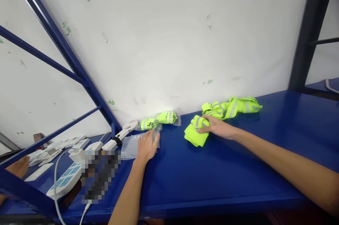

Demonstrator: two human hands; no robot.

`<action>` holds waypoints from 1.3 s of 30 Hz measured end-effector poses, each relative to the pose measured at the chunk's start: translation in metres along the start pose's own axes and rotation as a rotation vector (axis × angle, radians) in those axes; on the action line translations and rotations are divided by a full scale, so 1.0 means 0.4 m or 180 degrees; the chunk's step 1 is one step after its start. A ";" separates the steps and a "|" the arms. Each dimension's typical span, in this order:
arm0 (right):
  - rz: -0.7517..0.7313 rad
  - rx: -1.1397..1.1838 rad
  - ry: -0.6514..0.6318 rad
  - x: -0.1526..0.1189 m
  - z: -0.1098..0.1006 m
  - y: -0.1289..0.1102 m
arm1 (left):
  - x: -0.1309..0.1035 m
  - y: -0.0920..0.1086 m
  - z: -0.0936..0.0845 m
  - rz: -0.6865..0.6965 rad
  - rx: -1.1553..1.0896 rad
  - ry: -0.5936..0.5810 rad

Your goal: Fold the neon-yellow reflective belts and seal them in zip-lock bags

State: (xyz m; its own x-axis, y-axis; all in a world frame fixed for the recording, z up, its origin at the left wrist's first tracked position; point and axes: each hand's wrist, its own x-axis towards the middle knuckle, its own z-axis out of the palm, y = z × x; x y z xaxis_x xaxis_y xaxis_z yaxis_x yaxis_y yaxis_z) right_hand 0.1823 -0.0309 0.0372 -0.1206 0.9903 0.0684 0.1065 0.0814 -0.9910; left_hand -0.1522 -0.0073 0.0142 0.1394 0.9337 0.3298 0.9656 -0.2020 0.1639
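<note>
Blue shelf [251,172]: front edge nearest.
Loose reflective-striped bundle [242,106]: at the shelf's back, behind the right hand [218,126].
Clear plastic bag [129,146]: flat under the left hand [147,146].
Folded neon-yellow cloth [195,135]: mid-shelf, right of the bag.
Right hand: thumb and fingers pinching the cloth's right edge.
Left hand: palm down, thumb spread from fingers.

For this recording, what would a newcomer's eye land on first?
Probably the folded neon-yellow bundle with its grey stripe, held in the right hand over the dark blue surface. Next come the loose neon pieces behind it by the white wall, and the neon rolls in clear bags farther left. Below those, the left hand rests on a flat clear bag.
</note>
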 end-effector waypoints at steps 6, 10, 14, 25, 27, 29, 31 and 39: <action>-0.0124 0.0293 -0.0381 -0.010 -0.001 -0.007 | 0.005 -0.017 0.028 0.0039 -0.0058 -0.0214; -0.0314 0.0002 -0.0611 -0.016 0.005 -0.014 | 0.007 -0.014 0.022 0.0001 -0.0291 -0.0032; -0.0408 -0.0212 -0.0712 -0.015 0.010 -0.013 | 0.006 -0.010 0.010 0.0097 -0.0514 0.0429; -0.0271 0.0723 -0.0381 -0.032 0.094 0.001 | -0.012 0.071 -0.007 0.0736 -0.0782 0.1046; -0.0137 0.1205 -0.0308 -0.032 0.121 0.003 | -0.021 0.104 -0.006 0.0916 -0.0764 0.1042; -0.0101 0.1560 -0.0250 -0.033 0.141 0.002 | -0.029 0.139 -0.002 0.1112 -0.0839 0.1072; -0.0076 0.1707 -0.0297 -0.035 0.152 0.001 | -0.036 0.170 0.004 0.1307 -0.0979 0.1164; -0.0301 0.1239 0.0239 -0.032 0.153 0.012 | -0.050 0.211 0.009 0.1526 -0.1264 0.1095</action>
State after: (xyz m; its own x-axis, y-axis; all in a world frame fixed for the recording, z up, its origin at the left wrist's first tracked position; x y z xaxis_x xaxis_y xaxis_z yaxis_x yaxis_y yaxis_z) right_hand 0.1239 -0.0502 0.0244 -0.0380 0.9871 0.1553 -0.2849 0.1382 -0.9485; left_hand -0.0729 -0.0420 0.0179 0.3883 0.5820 0.7145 0.6532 -0.7207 0.2321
